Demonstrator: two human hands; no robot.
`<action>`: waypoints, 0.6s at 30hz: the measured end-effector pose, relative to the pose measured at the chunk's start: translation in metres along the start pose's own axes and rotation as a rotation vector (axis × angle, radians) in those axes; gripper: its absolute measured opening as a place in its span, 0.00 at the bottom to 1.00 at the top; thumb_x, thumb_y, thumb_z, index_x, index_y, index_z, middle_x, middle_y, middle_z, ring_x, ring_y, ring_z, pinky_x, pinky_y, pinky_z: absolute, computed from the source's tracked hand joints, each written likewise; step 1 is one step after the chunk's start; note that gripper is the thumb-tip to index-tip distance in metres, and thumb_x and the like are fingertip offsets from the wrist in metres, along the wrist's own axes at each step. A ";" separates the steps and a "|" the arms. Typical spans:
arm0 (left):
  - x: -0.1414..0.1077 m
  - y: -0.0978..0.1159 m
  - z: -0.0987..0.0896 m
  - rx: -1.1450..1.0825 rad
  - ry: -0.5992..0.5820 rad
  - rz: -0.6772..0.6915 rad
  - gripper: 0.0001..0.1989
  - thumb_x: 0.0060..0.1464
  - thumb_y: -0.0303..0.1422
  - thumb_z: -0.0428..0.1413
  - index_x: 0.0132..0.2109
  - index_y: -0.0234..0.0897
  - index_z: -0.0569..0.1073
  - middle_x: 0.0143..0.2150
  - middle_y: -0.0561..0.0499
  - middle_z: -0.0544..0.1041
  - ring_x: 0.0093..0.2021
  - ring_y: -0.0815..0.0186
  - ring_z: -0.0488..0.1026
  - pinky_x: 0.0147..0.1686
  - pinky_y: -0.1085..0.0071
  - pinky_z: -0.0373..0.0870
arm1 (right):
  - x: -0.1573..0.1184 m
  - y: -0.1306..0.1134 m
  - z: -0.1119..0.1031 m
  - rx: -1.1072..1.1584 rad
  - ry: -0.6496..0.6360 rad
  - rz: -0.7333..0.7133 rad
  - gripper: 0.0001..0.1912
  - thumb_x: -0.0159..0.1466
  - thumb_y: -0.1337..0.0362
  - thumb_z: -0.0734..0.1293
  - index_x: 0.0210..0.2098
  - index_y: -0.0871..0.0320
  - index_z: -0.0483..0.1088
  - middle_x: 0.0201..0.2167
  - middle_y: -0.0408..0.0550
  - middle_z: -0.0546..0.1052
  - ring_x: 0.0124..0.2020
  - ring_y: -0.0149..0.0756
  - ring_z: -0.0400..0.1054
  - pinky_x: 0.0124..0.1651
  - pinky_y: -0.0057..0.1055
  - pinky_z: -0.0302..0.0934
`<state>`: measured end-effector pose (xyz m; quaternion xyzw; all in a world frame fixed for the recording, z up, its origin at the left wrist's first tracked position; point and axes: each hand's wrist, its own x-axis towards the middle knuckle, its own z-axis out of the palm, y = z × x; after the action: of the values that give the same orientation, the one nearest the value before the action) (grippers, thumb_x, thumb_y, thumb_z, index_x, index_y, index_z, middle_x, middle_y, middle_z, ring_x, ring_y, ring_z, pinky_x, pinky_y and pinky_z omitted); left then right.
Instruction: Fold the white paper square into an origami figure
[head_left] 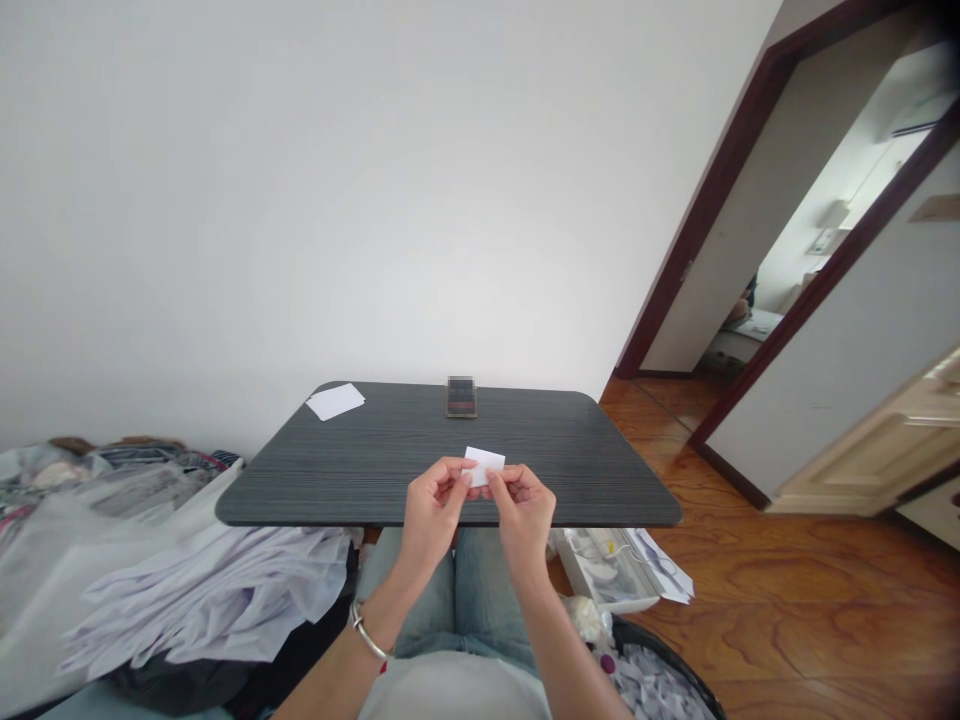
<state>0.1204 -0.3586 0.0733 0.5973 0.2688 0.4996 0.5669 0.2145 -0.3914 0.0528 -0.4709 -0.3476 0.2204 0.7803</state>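
A small white piece of paper (484, 462) is held up over the near part of the dark table, its upper edge slightly tilted. My left hand (439, 498) pinches its left side between thumb and fingers. On the other side, my right hand (523, 500) grips the lower right corner the same way. Both thumbs lie on the face turned toward me, and the fingers hide the lower edge. Whether the paper is folded I cannot tell.
The dark table (375, 450) bears white sheets (335, 401) at its far left and a phone (461, 397) at the back. White cloth or paper (217, 590) is heaped at left. A white box (606, 570) and a bag of scraps (656, 685) stand at right.
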 end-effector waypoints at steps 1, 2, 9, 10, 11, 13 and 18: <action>0.000 0.000 0.000 -0.006 -0.003 -0.017 0.07 0.46 0.32 0.57 0.35 0.33 0.72 0.25 0.53 0.74 0.26 0.69 0.72 0.32 0.72 0.70 | 0.000 0.000 0.000 -0.002 0.000 0.004 0.09 0.52 0.64 0.69 0.21 0.61 0.67 0.16 0.39 0.68 0.18 0.28 0.63 0.24 0.26 0.60; 0.001 -0.001 0.000 -0.010 -0.003 -0.035 0.08 0.45 0.31 0.58 0.35 0.34 0.71 0.26 0.52 0.75 0.27 0.68 0.73 0.32 0.72 0.70 | 0.000 -0.001 0.001 -0.003 -0.001 0.006 0.09 0.52 0.64 0.69 0.21 0.61 0.66 0.16 0.39 0.68 0.18 0.28 0.63 0.24 0.26 0.60; 0.002 -0.001 0.000 0.014 0.012 -0.063 0.09 0.43 0.31 0.59 0.34 0.33 0.70 0.25 0.53 0.75 0.25 0.70 0.72 0.29 0.74 0.69 | -0.001 -0.004 0.001 -0.001 -0.024 0.009 0.10 0.52 0.63 0.69 0.21 0.60 0.65 0.16 0.39 0.68 0.18 0.28 0.64 0.24 0.26 0.61; 0.002 -0.001 0.000 0.019 0.016 -0.063 0.09 0.43 0.31 0.59 0.34 0.33 0.70 0.25 0.53 0.74 0.24 0.70 0.71 0.29 0.74 0.69 | -0.001 -0.004 0.001 0.003 -0.029 0.011 0.10 0.53 0.63 0.69 0.22 0.60 0.64 0.16 0.39 0.68 0.18 0.28 0.64 0.24 0.26 0.61; 0.002 -0.002 0.000 0.023 0.021 -0.065 0.09 0.43 0.31 0.59 0.35 0.33 0.70 0.25 0.53 0.74 0.24 0.70 0.71 0.28 0.75 0.69 | -0.001 -0.004 0.001 0.012 -0.031 0.009 0.10 0.53 0.63 0.69 0.23 0.59 0.63 0.16 0.39 0.68 0.18 0.28 0.64 0.23 0.26 0.62; 0.001 -0.003 -0.001 0.033 0.031 -0.067 0.10 0.43 0.30 0.58 0.35 0.32 0.70 0.26 0.53 0.74 0.24 0.70 0.71 0.27 0.75 0.69 | -0.001 -0.005 0.001 0.035 -0.031 0.003 0.11 0.53 0.63 0.69 0.25 0.58 0.61 0.18 0.37 0.68 0.17 0.27 0.65 0.22 0.25 0.62; 0.001 -0.003 0.000 0.047 0.038 -0.064 0.10 0.43 0.31 0.58 0.35 0.32 0.70 0.25 0.53 0.73 0.23 0.71 0.70 0.26 0.76 0.68 | -0.001 -0.005 0.000 0.039 -0.035 -0.001 0.13 0.55 0.62 0.68 0.28 0.56 0.57 0.18 0.35 0.66 0.16 0.27 0.66 0.21 0.25 0.63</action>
<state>0.1215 -0.3574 0.0705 0.5919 0.3100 0.4860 0.5633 0.2139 -0.3945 0.0573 -0.4514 -0.3571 0.2349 0.7833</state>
